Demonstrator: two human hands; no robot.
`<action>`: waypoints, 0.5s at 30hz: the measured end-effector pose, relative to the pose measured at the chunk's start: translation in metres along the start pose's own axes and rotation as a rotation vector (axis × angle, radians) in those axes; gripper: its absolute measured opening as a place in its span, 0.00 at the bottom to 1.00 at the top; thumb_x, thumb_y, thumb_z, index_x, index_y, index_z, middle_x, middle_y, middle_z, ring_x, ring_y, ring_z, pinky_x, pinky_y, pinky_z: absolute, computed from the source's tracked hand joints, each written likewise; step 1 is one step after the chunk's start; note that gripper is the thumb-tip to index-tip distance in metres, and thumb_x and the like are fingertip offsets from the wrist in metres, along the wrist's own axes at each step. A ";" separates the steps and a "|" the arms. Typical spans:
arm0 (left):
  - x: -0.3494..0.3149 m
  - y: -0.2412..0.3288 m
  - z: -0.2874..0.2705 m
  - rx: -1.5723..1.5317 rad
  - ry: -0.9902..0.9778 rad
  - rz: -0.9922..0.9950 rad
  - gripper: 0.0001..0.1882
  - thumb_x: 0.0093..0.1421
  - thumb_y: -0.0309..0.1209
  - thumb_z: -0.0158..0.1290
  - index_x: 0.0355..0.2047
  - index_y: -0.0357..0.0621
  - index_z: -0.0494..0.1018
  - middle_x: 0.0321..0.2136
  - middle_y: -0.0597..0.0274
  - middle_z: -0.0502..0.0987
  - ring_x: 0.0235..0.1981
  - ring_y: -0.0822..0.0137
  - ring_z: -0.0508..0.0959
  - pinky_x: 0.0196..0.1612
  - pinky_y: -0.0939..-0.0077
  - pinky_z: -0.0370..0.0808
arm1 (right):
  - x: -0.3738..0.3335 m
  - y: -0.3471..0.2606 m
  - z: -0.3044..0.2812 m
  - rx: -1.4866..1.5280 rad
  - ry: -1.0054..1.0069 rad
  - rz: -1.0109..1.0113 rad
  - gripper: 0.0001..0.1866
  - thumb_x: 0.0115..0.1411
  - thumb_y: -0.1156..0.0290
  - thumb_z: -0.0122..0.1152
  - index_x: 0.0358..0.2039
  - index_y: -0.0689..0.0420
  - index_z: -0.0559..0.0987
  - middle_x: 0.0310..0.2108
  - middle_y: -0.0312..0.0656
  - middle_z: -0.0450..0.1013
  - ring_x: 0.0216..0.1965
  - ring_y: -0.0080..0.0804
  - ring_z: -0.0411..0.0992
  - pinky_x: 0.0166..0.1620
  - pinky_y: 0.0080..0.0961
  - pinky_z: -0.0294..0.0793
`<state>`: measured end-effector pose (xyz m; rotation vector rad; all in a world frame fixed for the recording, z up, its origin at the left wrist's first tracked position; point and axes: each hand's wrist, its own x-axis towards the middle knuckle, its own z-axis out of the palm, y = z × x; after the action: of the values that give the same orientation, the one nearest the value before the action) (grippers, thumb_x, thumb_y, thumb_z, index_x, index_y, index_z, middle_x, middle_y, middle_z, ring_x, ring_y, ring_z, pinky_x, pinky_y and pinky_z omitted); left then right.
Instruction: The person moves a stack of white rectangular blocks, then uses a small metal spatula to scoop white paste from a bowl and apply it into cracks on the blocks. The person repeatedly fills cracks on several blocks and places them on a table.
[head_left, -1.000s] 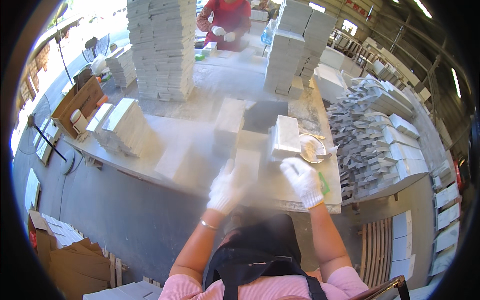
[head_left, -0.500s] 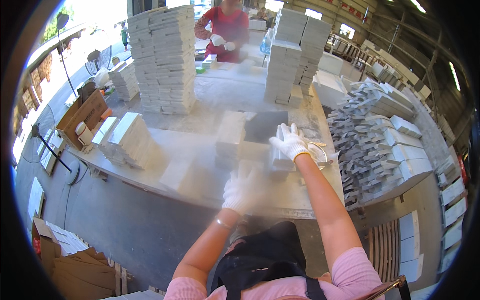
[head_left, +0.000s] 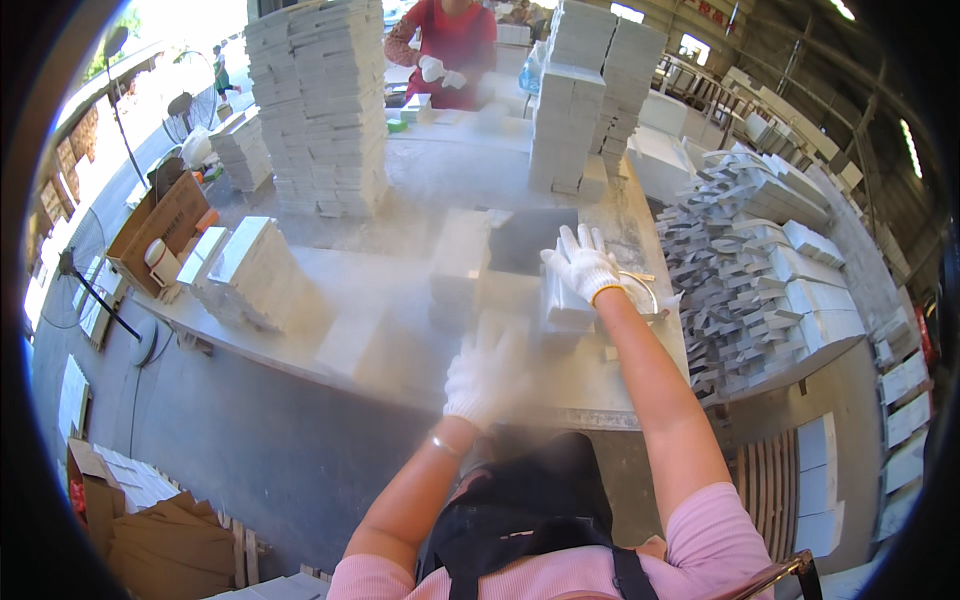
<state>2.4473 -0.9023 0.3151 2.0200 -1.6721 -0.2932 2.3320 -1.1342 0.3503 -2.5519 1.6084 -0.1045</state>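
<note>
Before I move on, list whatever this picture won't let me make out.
All in the head view:
- Left hand: pale haze blurs its fingers, so whether its grip holds anything cannot be told.
- Pale block: its top is partly covered by the right hand.
- Round dish: partly hidden by the right hand and wrist.
- Co-worker in red: head cut off by the top edge.

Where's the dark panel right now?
In the head view, the dark panel is just above and right of centre, with the pale tile stack at its left and the right hand at its lower right.
</note>
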 end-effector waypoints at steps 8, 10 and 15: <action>-0.002 -0.004 0.006 -0.010 0.055 0.029 0.34 0.46 0.43 0.62 0.56 0.56 0.70 0.64 0.46 0.60 0.51 0.41 0.72 0.45 0.49 0.77 | -0.057 0.010 0.013 0.013 0.128 -0.341 0.39 0.64 0.40 0.48 0.67 0.56 0.62 0.67 0.54 0.54 0.69 0.55 0.50 0.67 0.47 0.54; -0.002 -0.005 0.008 -0.007 0.063 0.029 0.35 0.46 0.43 0.62 0.57 0.56 0.69 0.64 0.45 0.60 0.51 0.41 0.71 0.46 0.49 0.77 | -0.066 0.017 0.013 0.001 -0.035 -0.304 0.44 0.65 0.34 0.39 0.71 0.52 0.55 0.73 0.49 0.47 0.74 0.53 0.41 0.71 0.49 0.47; -0.003 -0.006 0.010 0.010 0.103 0.049 0.35 0.47 0.43 0.62 0.57 0.55 0.69 0.65 0.45 0.60 0.51 0.40 0.71 0.46 0.48 0.77 | -0.029 0.016 -0.003 0.002 -0.146 -0.240 0.43 0.65 0.34 0.38 0.72 0.49 0.55 0.73 0.49 0.47 0.74 0.52 0.41 0.71 0.48 0.46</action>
<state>2.4474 -0.9010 0.3029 1.9642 -1.6595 -0.1614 2.3046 -1.1149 0.3508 -2.6709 1.2472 0.0569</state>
